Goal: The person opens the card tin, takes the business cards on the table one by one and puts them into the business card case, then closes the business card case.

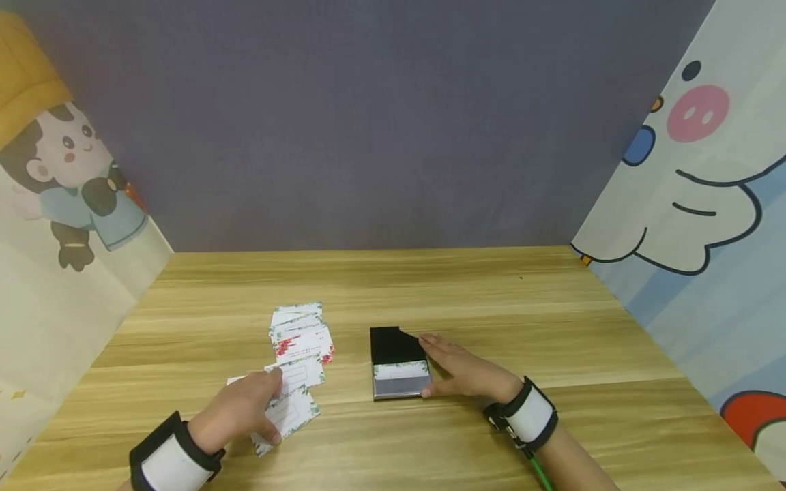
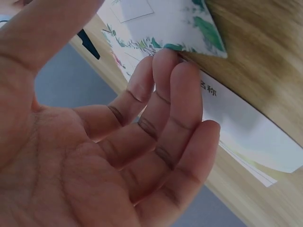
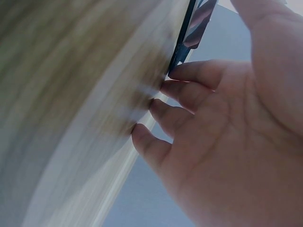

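My left hand [image 1: 242, 406] is at the lower left, its thumb and fingers on the edges of a white leaf-bordered card [image 1: 293, 414]. In the left wrist view, bent fingertips meet the edge of a green-leafed card [image 2: 165, 23]. A card case [image 1: 402, 389], black inside with a silvery front, lies with its lid raised and a leaf-bordered card [image 1: 402, 370] in it. At its right side, my right hand [image 1: 469, 372] touches it with spread fingers and thumb. Those fingertips rest on the tabletop in the right wrist view.
More cards [image 1: 301, 327] overlap in a column beyond my left hand, one with red flowers [image 1: 303, 344]. The wood-grain table [image 1: 491, 293] meets a grey back panel [image 1: 368, 136]. Cartoon-printed side panels stand left and right. A green cable [image 1: 540, 472] runs from the right wristband.
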Tool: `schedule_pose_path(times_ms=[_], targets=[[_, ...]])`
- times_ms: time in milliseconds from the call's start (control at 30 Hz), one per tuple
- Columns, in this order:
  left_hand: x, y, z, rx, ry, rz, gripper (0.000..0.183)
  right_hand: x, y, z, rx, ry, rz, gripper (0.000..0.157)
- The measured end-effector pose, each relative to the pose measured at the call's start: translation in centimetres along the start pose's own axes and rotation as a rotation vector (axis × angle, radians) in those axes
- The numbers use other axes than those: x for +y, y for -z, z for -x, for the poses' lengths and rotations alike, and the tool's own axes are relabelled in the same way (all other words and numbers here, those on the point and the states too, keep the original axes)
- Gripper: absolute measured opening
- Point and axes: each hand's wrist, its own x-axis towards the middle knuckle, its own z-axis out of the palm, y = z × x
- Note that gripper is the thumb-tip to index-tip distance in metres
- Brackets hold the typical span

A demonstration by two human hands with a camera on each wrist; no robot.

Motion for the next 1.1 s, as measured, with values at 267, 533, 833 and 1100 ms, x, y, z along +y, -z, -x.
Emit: schedule_pose_path(times_ms=[267, 533, 833, 1100], targets=[[-0.3, 0.1, -0.1, 0.037, -0.011, -0.006, 0.055, -0.1, 0.0, 0.0, -0.007, -0.004, -0.009, 0.088], [0.3, 0.9, -0.3, 0.095, -0.007, -0.002, 0.025, 0.0, 0.0, 0.0, -0.005, 0.002, -0.007, 0.088], [1.4, 1.2, -1.0, 0.159, -0.074, 0.052, 0.010, -0.1, 0.0, 0.0, 0.003, 0.029, 0.002, 0.088], [2.6, 0.8, -2.6, 0.199, -0.141, 0.067, 0.011, -0.1, 0.0, 0.0, 0.000, 0.029, 0.002, 0.088]])
